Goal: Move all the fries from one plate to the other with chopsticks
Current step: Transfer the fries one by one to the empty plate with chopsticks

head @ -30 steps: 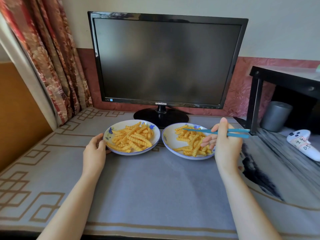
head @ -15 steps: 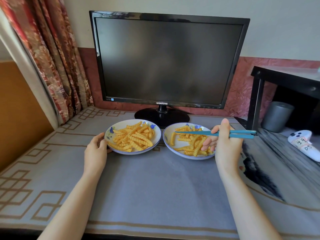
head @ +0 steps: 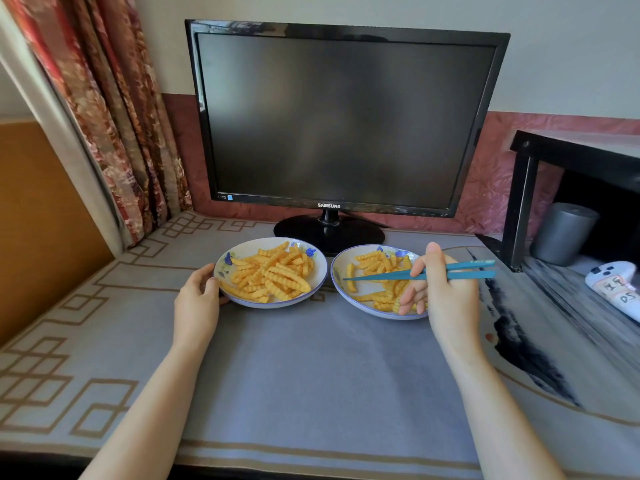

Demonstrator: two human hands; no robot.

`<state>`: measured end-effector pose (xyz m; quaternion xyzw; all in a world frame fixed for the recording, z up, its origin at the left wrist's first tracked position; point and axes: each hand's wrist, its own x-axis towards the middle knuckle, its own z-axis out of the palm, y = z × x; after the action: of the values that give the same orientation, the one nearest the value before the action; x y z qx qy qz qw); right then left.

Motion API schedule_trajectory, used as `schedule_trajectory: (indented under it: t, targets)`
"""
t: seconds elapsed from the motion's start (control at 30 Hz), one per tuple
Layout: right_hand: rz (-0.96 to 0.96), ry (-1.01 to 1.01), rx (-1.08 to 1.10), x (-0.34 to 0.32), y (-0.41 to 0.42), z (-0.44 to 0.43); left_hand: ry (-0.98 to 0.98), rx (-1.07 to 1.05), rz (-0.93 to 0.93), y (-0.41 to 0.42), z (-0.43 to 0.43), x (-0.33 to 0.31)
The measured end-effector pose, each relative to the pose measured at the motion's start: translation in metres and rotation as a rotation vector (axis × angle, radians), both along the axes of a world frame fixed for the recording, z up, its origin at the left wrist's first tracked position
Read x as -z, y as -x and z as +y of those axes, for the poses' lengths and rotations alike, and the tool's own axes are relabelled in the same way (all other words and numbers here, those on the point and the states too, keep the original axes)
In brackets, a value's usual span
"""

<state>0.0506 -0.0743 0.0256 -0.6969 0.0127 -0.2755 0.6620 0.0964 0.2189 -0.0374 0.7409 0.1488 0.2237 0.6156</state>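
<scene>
Two white plates with blue flowers stand side by side on the grey cloth before a monitor. The left plate point(head: 320, 271) carries a heap of crinkle-cut fries point(head: 273, 277). The right plate point(head: 337, 289) has fewer fries point(head: 377, 266), one lying alone at its left side. My left hand point(head: 197, 299) grips the left plate's near-left rim. My right hand point(head: 440, 292) holds a pair of blue chopsticks point(head: 384, 276) over the right plate. Their tips point left, close together above its left part, with no fry between them.
A black Samsung monitor point(head: 343, 116) on a round stand point(head: 329, 233) is right behind the plates. A black shelf point(head: 519, 202) with a grey cylinder point(head: 562, 233) is at the right, a white controller point(head: 616, 285) beside it. Curtain point(head: 114, 109) at left.
The chopstick tips have moved left across the right plate toward its left side. A single fry now lies alone at that plate's left. My left hand has stayed on the left plate.
</scene>
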Motion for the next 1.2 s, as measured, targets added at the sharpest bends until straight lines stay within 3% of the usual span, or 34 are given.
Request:
schedule_trajectory:
  t: [0.47,0.7,0.93,1.2]
  targets:
    - [-0.069,-0.118,0.072,-0.005,0.003,0.001,-0.003,0.000,-0.007,0.000,0.000,0.000]
    - [-0.097,-0.199,-0.022,-0.007,0.002,0.028,0.002,-0.001,-0.020,-0.001,0.001,0.001]
    - [-0.040,-0.093,-0.159,0.004,0.001,0.044,0.004,0.002,-0.021,-0.002,0.001,0.002]
    - [-0.103,-0.120,-0.002,-0.003,0.003,0.017,-0.003,0.002,-0.012,-0.001,0.001,0.002]
